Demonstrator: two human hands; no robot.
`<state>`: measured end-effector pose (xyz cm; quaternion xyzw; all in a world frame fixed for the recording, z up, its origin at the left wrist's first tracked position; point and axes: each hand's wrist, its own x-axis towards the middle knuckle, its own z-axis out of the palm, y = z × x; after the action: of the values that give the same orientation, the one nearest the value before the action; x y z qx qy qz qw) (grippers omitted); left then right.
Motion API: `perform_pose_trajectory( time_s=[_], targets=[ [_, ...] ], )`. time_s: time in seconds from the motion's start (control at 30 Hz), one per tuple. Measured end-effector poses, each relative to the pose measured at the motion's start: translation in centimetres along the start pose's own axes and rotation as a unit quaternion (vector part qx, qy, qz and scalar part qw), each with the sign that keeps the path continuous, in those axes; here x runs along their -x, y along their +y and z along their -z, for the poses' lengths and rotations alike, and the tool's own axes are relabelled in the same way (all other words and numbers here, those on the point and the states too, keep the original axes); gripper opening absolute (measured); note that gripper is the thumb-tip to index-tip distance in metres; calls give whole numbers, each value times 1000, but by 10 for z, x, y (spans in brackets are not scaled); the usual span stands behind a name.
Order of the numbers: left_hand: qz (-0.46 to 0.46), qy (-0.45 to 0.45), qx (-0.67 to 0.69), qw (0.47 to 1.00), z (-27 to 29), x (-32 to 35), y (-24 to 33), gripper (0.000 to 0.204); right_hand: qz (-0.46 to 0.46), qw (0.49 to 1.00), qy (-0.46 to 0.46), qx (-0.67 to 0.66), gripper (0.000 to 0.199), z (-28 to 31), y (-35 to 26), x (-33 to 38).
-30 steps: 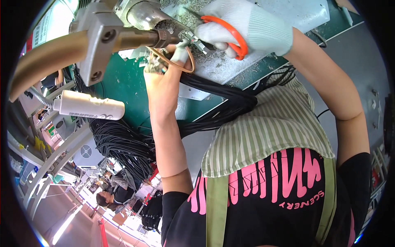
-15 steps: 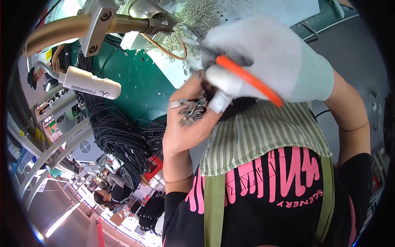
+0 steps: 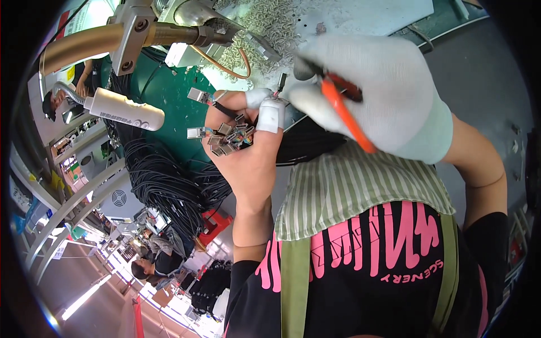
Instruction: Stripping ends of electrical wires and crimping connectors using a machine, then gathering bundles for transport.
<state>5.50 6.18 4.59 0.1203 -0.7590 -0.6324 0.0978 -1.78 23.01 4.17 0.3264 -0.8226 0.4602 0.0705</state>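
My left hand (image 3: 245, 163) is closed around a bundle of black cables (image 3: 315, 143), their small metal USB-type connectors (image 3: 228, 138) fanning out over its palm side. Between its thumb and a finger, both wrapped in white at the tips, a single cable end (image 3: 281, 83) with a dark tip sticks up. To the right, my right hand (image 3: 377, 90) in a white knitted glove grips pliers (image 3: 346, 115) with orange handles. The dark jaws point toward the left hand and are partly hidden by the fingers; they are apart from the cable end.
A metal nozzle fixture (image 3: 211, 35) reaches in from the upper left above a pile of small metallic pieces (image 3: 265, 25) on a white board. A white cylindrical lamp head (image 3: 127, 109) hangs at left. Black cables (image 3: 163, 180) lie heaped on the green surface beside a red stool (image 3: 215, 225). People sit farther off.
My left hand has moved left, away from my right hand, and its connectors now show spread out. My right hand with the pliers has shifted slightly down.
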Motion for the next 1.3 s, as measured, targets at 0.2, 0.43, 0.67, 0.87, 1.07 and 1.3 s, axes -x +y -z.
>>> perform_pose_trajectory(
  time_s=[0.2,0.43,0.67,0.87,1.07,1.3],
  targets=[
    [30,-10,-19,999,-2,2,1,20,87,979,-6,182,16,-8,8,25],
    [-56,28,-28,998,-10,5,-7,27,-22,988,-123,-91,15,-2,6,15],
    [137,-28,149,979,11,-8,-10,25,-52,979,-120,-157,15,-26,9,13],
    [177,-25,142,974,14,-14,-18,22,43,995,1,94,15,-45,11,12],
    [196,-62,152,967,19,-22,-28,17,72,986,-87,119,15,-42,23,18],
    [239,-89,217,942,19,-28,-31,15,44,988,-43,141,16,-50,25,23]
  ],
)
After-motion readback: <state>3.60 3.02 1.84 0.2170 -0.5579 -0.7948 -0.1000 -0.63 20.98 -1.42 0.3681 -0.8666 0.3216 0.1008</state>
